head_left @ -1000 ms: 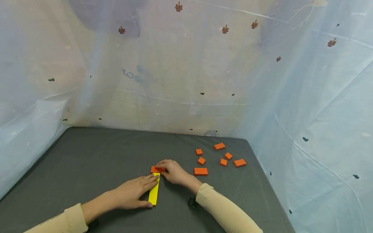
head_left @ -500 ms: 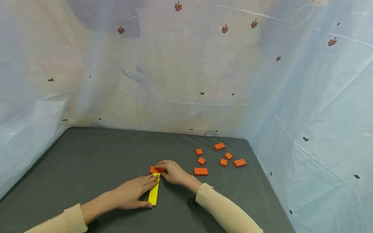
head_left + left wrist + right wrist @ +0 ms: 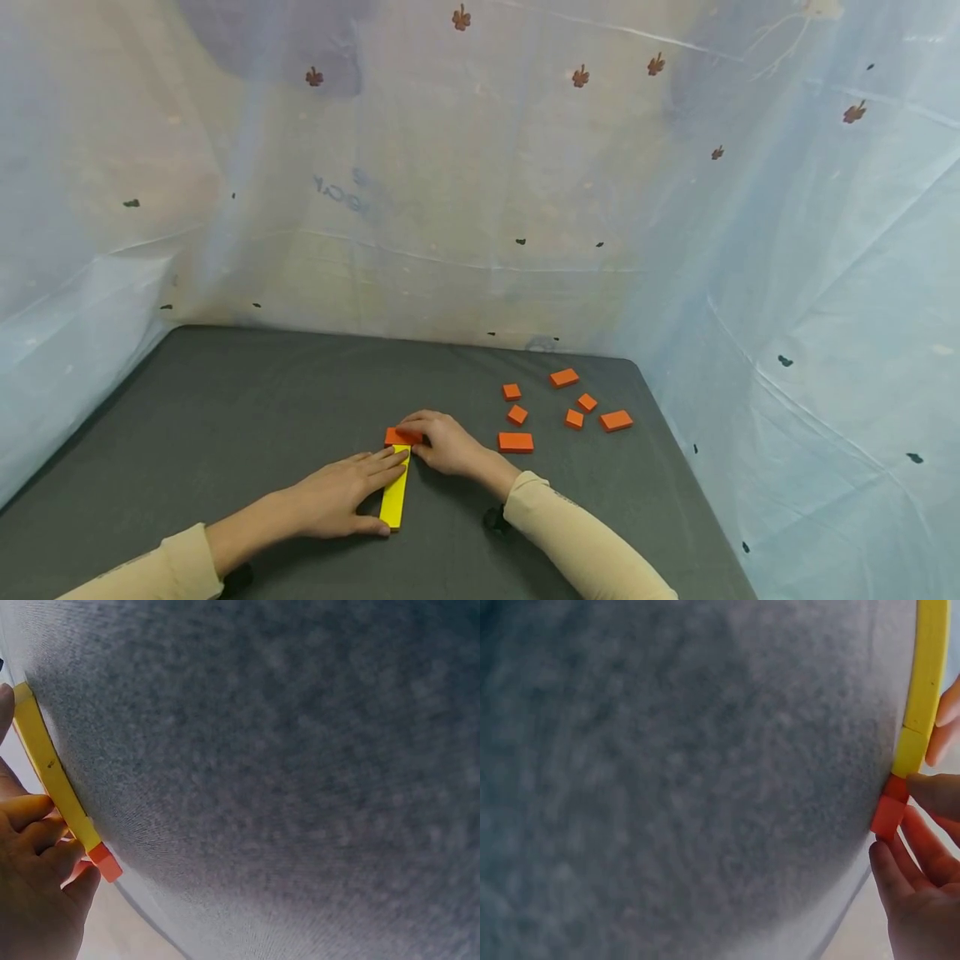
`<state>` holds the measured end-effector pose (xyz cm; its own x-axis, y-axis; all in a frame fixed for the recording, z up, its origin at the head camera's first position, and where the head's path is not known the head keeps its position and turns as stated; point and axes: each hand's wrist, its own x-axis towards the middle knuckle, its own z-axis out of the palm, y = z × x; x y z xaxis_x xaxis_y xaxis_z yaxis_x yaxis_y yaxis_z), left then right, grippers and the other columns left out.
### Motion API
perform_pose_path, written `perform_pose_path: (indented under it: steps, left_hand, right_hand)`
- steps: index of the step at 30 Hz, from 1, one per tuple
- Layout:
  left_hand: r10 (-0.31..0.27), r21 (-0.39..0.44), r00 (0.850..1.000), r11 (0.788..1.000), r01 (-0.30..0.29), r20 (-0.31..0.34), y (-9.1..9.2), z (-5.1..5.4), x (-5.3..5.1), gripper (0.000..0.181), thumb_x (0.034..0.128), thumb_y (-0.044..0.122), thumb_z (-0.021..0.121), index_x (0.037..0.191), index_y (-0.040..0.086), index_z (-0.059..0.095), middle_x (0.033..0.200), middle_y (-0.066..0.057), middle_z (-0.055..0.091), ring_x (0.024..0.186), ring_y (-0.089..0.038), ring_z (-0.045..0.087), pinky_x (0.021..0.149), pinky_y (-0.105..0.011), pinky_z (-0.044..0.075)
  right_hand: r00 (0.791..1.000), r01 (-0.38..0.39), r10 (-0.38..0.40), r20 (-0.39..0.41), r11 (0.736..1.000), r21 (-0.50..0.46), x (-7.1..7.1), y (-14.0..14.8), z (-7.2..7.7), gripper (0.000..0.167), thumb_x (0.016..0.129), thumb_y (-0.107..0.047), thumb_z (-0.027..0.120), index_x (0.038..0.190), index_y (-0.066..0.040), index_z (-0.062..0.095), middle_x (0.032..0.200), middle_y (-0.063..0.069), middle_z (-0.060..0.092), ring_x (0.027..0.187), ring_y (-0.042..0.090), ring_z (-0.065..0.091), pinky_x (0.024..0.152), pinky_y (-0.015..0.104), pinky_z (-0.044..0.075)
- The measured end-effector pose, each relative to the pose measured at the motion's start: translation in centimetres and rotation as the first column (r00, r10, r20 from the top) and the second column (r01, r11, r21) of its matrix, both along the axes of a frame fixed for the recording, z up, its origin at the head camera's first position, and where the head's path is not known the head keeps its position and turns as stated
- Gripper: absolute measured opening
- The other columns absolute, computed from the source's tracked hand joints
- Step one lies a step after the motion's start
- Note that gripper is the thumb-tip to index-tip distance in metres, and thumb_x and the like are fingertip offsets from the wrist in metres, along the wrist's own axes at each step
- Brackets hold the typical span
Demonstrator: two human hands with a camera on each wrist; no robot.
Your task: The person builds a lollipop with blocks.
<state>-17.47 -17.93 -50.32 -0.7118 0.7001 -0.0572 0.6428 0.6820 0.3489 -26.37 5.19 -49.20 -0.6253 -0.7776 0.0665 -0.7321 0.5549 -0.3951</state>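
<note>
A long yellow strip (image 3: 393, 502) lies on the dark table, running away from the person. Across its far end sits an orange rectangular block (image 3: 393, 436), which touches it. The left hand (image 3: 336, 500) rests on the yellow strip with extended fingers, its thumb at the near end. The right hand (image 3: 447, 444) pinches the orange block from the right, covering part of it. In the right wrist view, thumb and fingers lie around the orange block (image 3: 889, 816), and a seam crosses the yellow strip (image 3: 928, 667) near that end.
Right of the hands lie loose orange blocks: several small square ones, such as one block (image 3: 517, 414), and longer ones, such as the rectangular block (image 3: 516, 442). The grey-black table (image 3: 247, 400) is enclosed by pale plastic sheeting (image 3: 420, 208) behind and at the sides.
The orange block at the strip's far end has shifted very slightly left with the right hand. The left hand stays on the yellow strip, and the loose blocks lie as before.
</note>
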Motion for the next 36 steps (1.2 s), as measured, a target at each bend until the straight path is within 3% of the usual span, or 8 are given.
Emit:
perform_pose_path:
  steps: [8, 12, 17, 22, 29, 36]
  left_hand:
    - [0.023, 0.041, 0.998, 0.999, -0.021, -0.054, -0.3, 0.0, 0.0, 0.094, 0.0925, 0.075, 0.057, 0.158, 0.009, 0.045, 0.169, -0.006, 0.032, 0.154, -0.03, 0.033, 0.119, -0.059, 0.034]
    - [0.053, 0.04, 0.995, 0.998, -0.049, -0.086, -0.5, 0.1, -0.2, 0.095, 0.0911, 0.077, 0.058, 0.157, 0.01, 0.047, 0.167, -0.005, 0.036, 0.154, -0.031, 0.034, 0.12, -0.059, 0.033]
    - [0.063, 0.021, 0.994, 0.998, -0.061, -0.089, -0.6, 0.2, -0.4, 0.099, 0.089, 0.078, 0.06, 0.16, 0.011, 0.043, 0.168, -0.004, 0.035, 0.155, -0.031, 0.03, 0.122, -0.06, 0.028]
    - [0.034, -0.002, 0.997, 0.999, -0.034, -0.066, -0.5, 0.0, -0.6, 0.106, 0.0857, 0.081, 0.061, 0.163, 0.012, 0.037, 0.171, -0.002, 0.029, 0.157, -0.031, 0.025, 0.124, -0.061, 0.022]
    - [0.017, -0.05, 1.0, 0.999, -0.017, -0.01, -0.2, -0.2, -1.1, 0.114, 0.0807, 0.086, 0.061, 0.165, 0.015, 0.032, 0.173, -0.003, 0.022, 0.159, -0.03, 0.019, 0.126, -0.06, 0.016]
    - [0.023, -0.067, 1.0, 0.998, -0.021, 0.016, 0.0, 0.1, -1.3, 0.113, 0.0817, 0.085, 0.061, 0.165, 0.016, 0.031, 0.173, -0.003, 0.021, 0.159, -0.03, 0.019, 0.127, -0.058, 0.015]
  right_hand:
    - [0.995, 0.089, -0.082, 0.064, 0.989, -0.118, -0.2, 2.2, 1.2, 0.043, 0.104, -0.011, 0.065, 0.147, -0.009, 0.06, 0.148, 0.006, 0.057, 0.135, 0.024, 0.056, 0.11, 0.042, 0.049]
    - [0.982, 0.184, -0.172, 0.076, 0.963, -0.197, -0.7, 4.5, 1.5, 0.045, 0.102, -0.01, 0.067, 0.147, -0.009, 0.06, 0.148, 0.008, 0.057, 0.136, 0.027, 0.056, 0.108, 0.047, 0.051]
    - [0.951, 0.309, -0.297, 0.085, 0.921, -0.238, -1.7, 8.2, 1.2, 0.046, 0.101, -0.01, 0.069, 0.146, -0.01, 0.061, 0.147, 0.011, 0.058, 0.135, 0.032, 0.056, 0.106, 0.053, 0.05]
    - [0.916, 0.399, -0.396, 0.064, 0.886, -0.236, -2.6, 11.6, 0.7, 0.045, 0.098, -0.01, 0.071, 0.142, -0.005, 0.064, 0.146, 0.016, 0.059, 0.133, 0.038, 0.056, 0.104, 0.057, 0.05]
    - [0.86, 0.509, -0.507, 0.055, 0.847, -0.152, -3.6, 14.5, 0.3, 0.044, 0.097, -0.012, 0.074, 0.14, -0.005, 0.066, 0.142, 0.016, 0.06, 0.131, 0.04, 0.057, 0.105, 0.058, 0.049]
    - [0.861, 0.509, -0.505, 0.063, 0.857, -0.086, -3.9, 15.3, 0.0, 0.043, 0.096, -0.017, 0.076, 0.137, -0.005, 0.068, 0.136, 0.017, 0.064, 0.126, 0.038, 0.06, 0.103, 0.056, 0.051]
